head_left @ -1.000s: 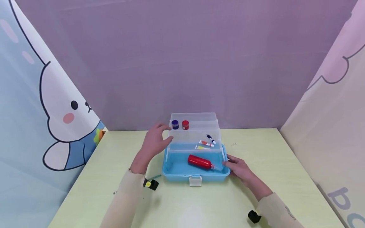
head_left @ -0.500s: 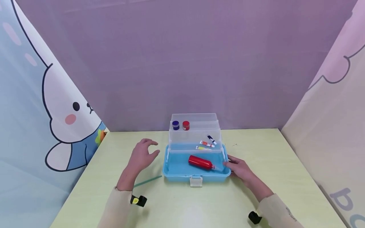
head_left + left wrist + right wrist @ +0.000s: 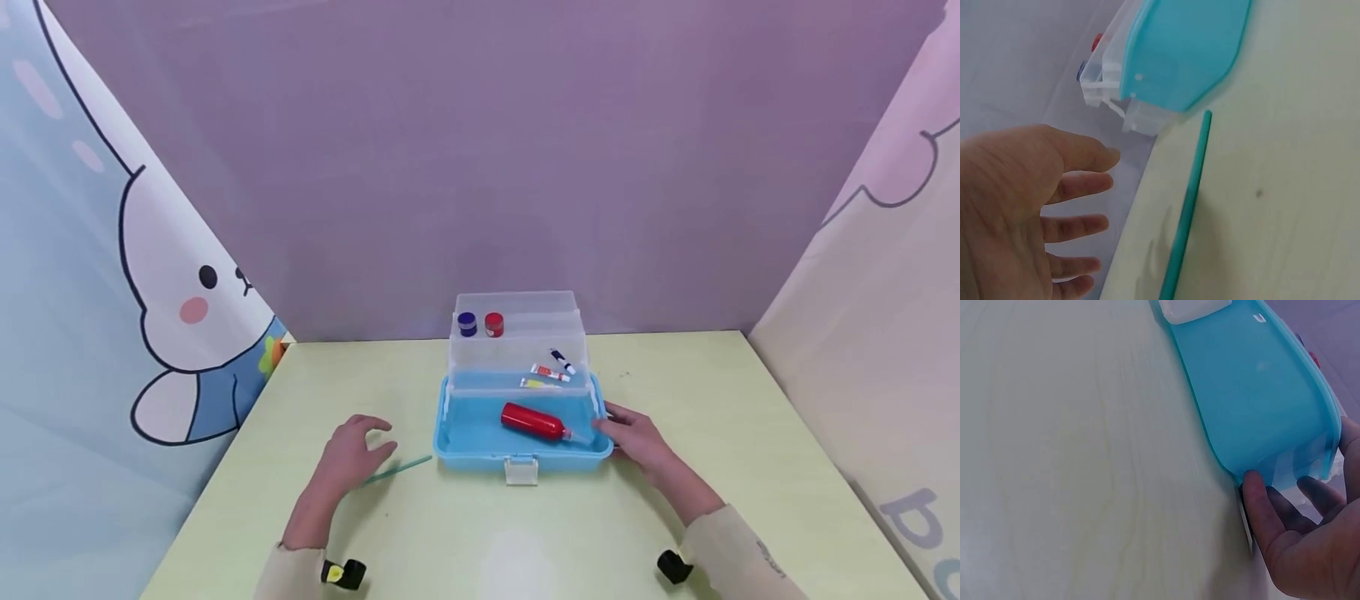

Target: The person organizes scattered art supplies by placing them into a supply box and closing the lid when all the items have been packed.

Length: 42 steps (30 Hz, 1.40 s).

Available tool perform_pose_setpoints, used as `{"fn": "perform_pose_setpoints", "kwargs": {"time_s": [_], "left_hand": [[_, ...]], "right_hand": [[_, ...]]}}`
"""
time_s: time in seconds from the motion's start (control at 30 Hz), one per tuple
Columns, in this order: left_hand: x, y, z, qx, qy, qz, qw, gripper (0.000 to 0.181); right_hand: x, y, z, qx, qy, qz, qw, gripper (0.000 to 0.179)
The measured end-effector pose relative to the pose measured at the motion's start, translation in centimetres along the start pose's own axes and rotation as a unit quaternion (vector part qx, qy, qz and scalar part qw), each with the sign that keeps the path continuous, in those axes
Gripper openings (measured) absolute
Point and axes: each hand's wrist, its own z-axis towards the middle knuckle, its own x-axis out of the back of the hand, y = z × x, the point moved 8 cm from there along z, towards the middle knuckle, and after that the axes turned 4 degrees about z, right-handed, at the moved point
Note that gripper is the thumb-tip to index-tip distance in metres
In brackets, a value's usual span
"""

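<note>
A blue storage box [image 3: 480, 461] with clear fold-out trays [image 3: 517, 350] stands unfolded on the table. My right hand [image 3: 637, 437] holds its right end, thumb over the rim and fingers against the outer wall. Inside the box lies a red bottle [image 3: 532, 421] with a clear nozzle. My left hand [image 3: 348, 458] hovers left of the box, fingers spread and slightly bent, with nothing in it. Close by, a thin green stick [image 3: 1188, 206] lies on the table, its far end near the box's left corner. Part of the stick is hidden by the left hand in the head view.
A blue-lidded jar [image 3: 467, 324] and a red jar [image 3: 494, 325] sit in the upper tray. Several small paint tubes [image 3: 551, 372] lie in the lower tray. Behind the table [image 3: 675, 375] hangs a purple cloth [image 3: 517, 167]. A thin dark-edged strip [image 3: 1246, 519] shows beneath the right fingers.
My left hand has moved away from the trays, down and left towards the green stick, more of which now shows. The right hand has stayed at the box's right end.
</note>
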Motion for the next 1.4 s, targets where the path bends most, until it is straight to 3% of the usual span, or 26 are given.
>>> {"fn": "perform_pose_setpoints", "kwargs": {"time_s": [0.23,0.6,1.03,1.4], "left_hand": [[0.2,-2.0,-1.9,0.005,-0.01,0.012,0.9999,0.027],[0.3,-2.4,-3.0,-0.017,-0.001,0.016,0.9997,0.027],[-0.7,-3.2,-3.2,0.003,-0.027,0.017,0.9995,0.023],[-1.2,-2.8,-3.1,-0.001,-0.014,0.009,0.9999,0.02]], "right_hand": [[-0.1,0.5,-0.4,-0.013,-0.001,-0.015,0.9998,0.07],[-0.1,0.9,-0.1,-0.012,-0.004,-0.013,0.9998,0.072],[-0.1,1.0,0.0,-0.014,0.005,-0.015,0.9998,0.072],[0.4,0.7,0.1,-0.009,0.006,-0.02,0.9997,0.074]]}}
